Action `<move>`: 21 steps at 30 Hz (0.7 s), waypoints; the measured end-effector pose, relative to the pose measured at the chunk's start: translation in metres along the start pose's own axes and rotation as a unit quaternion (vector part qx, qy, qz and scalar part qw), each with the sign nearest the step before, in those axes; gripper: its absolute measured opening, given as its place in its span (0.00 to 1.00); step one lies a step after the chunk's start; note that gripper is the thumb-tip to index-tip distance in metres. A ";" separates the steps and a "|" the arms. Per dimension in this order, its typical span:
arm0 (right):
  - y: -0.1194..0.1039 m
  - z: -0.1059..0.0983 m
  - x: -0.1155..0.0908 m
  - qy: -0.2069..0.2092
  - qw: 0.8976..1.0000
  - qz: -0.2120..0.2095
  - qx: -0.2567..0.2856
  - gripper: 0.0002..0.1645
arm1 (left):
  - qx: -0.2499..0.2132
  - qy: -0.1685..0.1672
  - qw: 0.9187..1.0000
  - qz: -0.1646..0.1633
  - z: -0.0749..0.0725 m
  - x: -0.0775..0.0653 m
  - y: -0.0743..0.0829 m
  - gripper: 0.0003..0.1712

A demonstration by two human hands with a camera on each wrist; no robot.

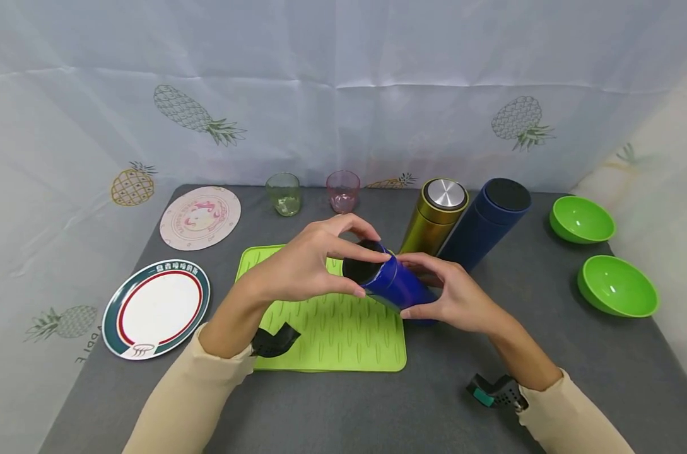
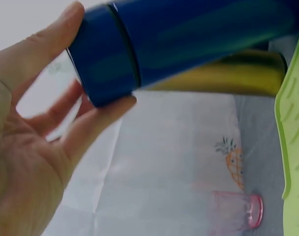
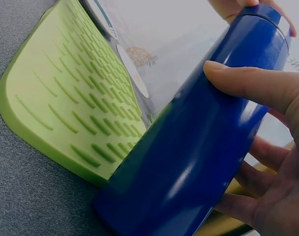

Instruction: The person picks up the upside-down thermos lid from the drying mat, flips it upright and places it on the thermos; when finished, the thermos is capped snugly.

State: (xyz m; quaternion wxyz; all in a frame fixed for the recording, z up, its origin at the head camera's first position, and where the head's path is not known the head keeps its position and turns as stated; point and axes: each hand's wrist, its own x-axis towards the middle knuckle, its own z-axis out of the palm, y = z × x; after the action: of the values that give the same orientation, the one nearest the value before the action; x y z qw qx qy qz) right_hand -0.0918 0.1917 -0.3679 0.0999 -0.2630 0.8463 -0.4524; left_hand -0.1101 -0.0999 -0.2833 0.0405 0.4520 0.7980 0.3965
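A shiny blue thermos flask (image 1: 405, 289) leans to the left above the right edge of the lime-green ridged mat (image 1: 337, 343). My left hand (image 1: 303, 261) holds its lid (image 2: 100, 59) between thumb and fingers; the lid has a black top. Lower down, my right hand (image 1: 462, 293) grips the flask's body, with the thumb on one side and the fingers on the other in the right wrist view. The lid sits on the flask, with a dark seam below it. In the right wrist view the flask's base is low, beside the mat's corner.
Behind the right hand stand a gold thermos flask (image 1: 428, 221) and a dark blue one (image 1: 482, 224). Two green bowls (image 1: 581, 221) are at right. A green glass (image 1: 284, 194) and a pink glass (image 1: 343, 191) stand at the back. A pink disc (image 1: 200, 218) and a rimmed plate (image 1: 160, 309) lie left.
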 end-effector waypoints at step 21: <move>0.003 -0.002 -0.001 -0.014 1.000 -0.003 0.000 0.47 | -0.039 -0.055 0.995 0.078 -0.005 0.003 -0.013 0.24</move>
State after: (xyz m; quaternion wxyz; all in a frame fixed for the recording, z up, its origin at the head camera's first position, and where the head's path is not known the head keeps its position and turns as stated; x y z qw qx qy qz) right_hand -0.0932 0.1951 -0.3689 0.1103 -0.2718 0.8438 -0.4493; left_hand -0.1229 -0.1038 -0.2873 0.0710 0.5316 0.7409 0.4043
